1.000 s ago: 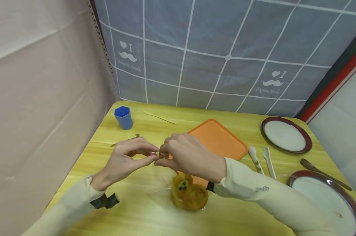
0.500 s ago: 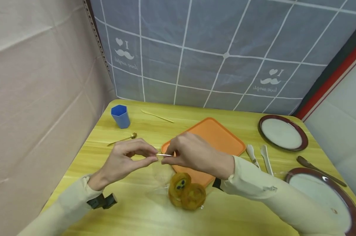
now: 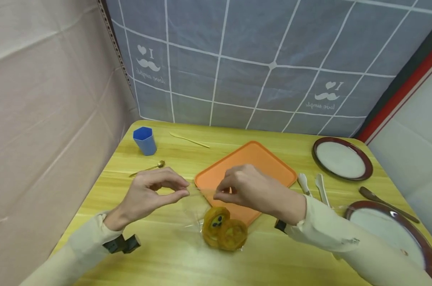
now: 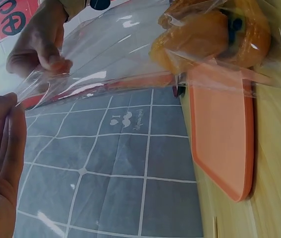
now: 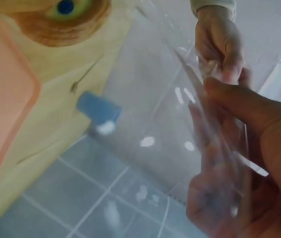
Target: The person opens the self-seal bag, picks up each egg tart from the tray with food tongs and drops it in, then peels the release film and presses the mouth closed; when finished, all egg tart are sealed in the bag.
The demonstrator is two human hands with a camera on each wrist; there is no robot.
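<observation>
A clear plastic bag (image 4: 115, 54) hangs from both hands, its upper edge stretched between them. My left hand (image 3: 148, 194) pinches one end of that edge between thumb and fingers. My right hand (image 3: 253, 192) pinches the edge farther right, with a gap between the two hands. At the bottom of the bag, close to the tabletop, are two round golden-brown pastries (image 3: 233, 235), one with dark blue berries on it. In the left wrist view the film covers the pastries and catches bright reflections. The right wrist view is partly blurred by the film.
An orange tray (image 3: 262, 167) lies behind the pastries. A blue cup (image 3: 145, 141), gold spoon (image 3: 148, 169) and thin gold utensil (image 3: 189, 140) are at the left. Rightward are white utensils (image 3: 321, 190), a dark utensil (image 3: 387, 203) and dark-rimmed plates (image 3: 341, 160).
My right hand has moved right, away from the left hand, so the gap between them has widened with the bag's edge stretched across. My left hand has barely moved; the pastries lie much the same.
</observation>
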